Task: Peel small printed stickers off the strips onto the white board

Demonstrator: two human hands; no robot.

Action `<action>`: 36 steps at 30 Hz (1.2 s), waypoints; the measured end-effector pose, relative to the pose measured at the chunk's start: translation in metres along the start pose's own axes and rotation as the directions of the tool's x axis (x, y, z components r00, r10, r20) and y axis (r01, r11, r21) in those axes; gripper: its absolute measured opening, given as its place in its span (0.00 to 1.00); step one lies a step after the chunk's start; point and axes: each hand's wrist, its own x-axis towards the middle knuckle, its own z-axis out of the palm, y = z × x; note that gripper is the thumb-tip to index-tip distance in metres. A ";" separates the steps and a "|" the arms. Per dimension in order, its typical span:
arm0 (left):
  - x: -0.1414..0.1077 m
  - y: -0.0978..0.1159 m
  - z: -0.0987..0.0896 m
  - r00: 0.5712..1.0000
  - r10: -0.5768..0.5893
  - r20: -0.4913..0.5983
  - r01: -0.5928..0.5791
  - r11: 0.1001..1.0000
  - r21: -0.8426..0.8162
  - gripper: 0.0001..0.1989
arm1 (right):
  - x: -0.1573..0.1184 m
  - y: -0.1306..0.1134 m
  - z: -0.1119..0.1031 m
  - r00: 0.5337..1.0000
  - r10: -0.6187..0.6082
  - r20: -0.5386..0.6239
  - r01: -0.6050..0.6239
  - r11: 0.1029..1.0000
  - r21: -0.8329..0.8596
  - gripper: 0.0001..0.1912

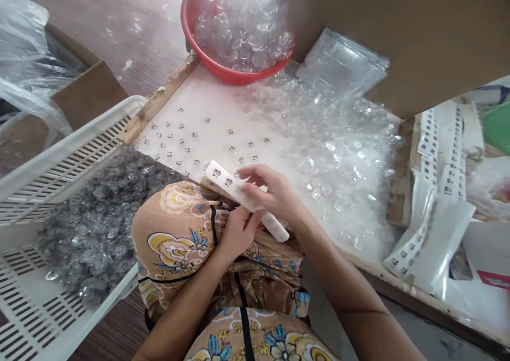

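A white strip of stickers [222, 176] with small black panda-like prints lies slantwise above my lap, its lower end curled over. My left hand [240, 230] grips the strip from below, thumb along its edge. My right hand [271, 190] is over the strip's middle with fingers bent and closed together; whatever is at its fingertips is too small to make out. Beyond the hands, several small printed pieces [187, 149] are scattered on the white board [215, 98]. To their right spread many clear, round plastic pieces [326, 188].
A red basin [239, 78] heaped with clear round pieces stands at the board's far end. Clear plastic bags [342, 63] lie beside it. On the left, a white basket [90, 125] holds many printed pieces [115, 212]. More sticker strips [452, 175] hang at right, near cardboard [434, 37].
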 end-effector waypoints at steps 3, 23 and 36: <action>0.001 -0.003 0.000 1.000 0.001 0.003 0.000 1.000 -0.020 0.17 | 0.002 -0.012 0.015 0.999 0.008 -0.037 -0.004 0.994 0.107 0.10; -0.001 0.001 -0.001 0.996 0.067 -0.058 -0.064 0.997 0.047 0.05 | -0.004 -0.026 0.039 0.943 -0.241 -0.229 0.193 0.958 -0.212 0.04; -0.002 0.001 -0.001 0.996 0.068 -0.064 -0.066 0.997 0.038 0.06 | -0.007 -0.027 0.041 0.933 -0.176 -0.312 0.131 0.978 -0.160 0.02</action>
